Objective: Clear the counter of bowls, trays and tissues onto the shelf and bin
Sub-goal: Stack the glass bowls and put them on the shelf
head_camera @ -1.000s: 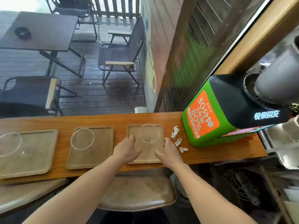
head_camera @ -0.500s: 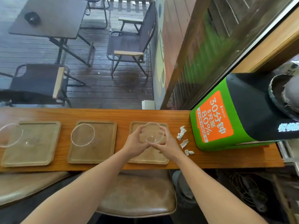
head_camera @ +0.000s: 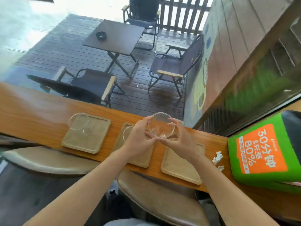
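Both hands hold a clear glass bowl [head_camera: 161,125] lifted above the wooden counter [head_camera: 40,115]. My left hand [head_camera: 140,136] grips its left side and my right hand [head_camera: 180,137] its right side. Below it lies a bare beige tray [head_camera: 180,165]. The middle tray [head_camera: 140,159] is partly hidden by my left hand, and a second glass bowl [head_camera: 127,132] shows on it. The left tray [head_camera: 88,136] carries a third glass bowl [head_camera: 79,121]. Crumpled white tissues [head_camera: 217,158] lie right of the bare tray.
A green and orange box [head_camera: 263,152] stands at the counter's right end. Brown padded stools [head_camera: 154,198] sit under the counter's near edge. Beyond the glass are a deck table [head_camera: 114,39] and folding chairs [head_camera: 172,67].
My hands closed around the glass bowl on the right tray and lifted it off. The view has turned left and tilted.
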Action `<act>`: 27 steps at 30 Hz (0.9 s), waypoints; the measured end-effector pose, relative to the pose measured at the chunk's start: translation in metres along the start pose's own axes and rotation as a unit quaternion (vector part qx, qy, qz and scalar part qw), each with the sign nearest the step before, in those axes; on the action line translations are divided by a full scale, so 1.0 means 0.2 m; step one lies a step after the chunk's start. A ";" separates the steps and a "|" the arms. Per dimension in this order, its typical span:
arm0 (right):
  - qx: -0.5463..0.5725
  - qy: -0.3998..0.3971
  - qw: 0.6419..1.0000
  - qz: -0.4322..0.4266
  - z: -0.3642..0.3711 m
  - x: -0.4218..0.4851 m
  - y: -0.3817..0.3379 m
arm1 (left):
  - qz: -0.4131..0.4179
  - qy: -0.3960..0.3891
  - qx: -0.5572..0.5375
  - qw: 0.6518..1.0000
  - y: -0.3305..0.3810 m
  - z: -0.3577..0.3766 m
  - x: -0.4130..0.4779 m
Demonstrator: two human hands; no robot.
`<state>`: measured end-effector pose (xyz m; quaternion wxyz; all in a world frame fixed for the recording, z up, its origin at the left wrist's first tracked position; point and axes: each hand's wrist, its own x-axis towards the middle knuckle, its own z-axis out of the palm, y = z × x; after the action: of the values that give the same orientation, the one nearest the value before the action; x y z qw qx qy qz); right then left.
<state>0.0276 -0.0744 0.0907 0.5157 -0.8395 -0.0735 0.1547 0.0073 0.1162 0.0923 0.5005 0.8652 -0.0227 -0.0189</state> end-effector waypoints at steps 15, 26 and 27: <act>-0.045 0.044 0.996 0.068 0.66 0.12 -0.13 | -0.007 -0.039 0.035 0.999 -0.62 -0.31 -0.06; -0.030 0.000 0.989 0.145 0.72 0.23 0.04 | -0.097 -0.086 -0.014 0.991 -0.74 -0.22 0.00; -0.019 -0.002 0.989 0.147 0.72 0.24 0.05 | -0.105 -0.087 -0.022 0.990 -0.75 -0.22 0.01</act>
<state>0.0236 0.0557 0.0128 0.4710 -0.8506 0.0463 0.2293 0.0140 0.2285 -0.0155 0.5107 0.8467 0.0256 -0.1471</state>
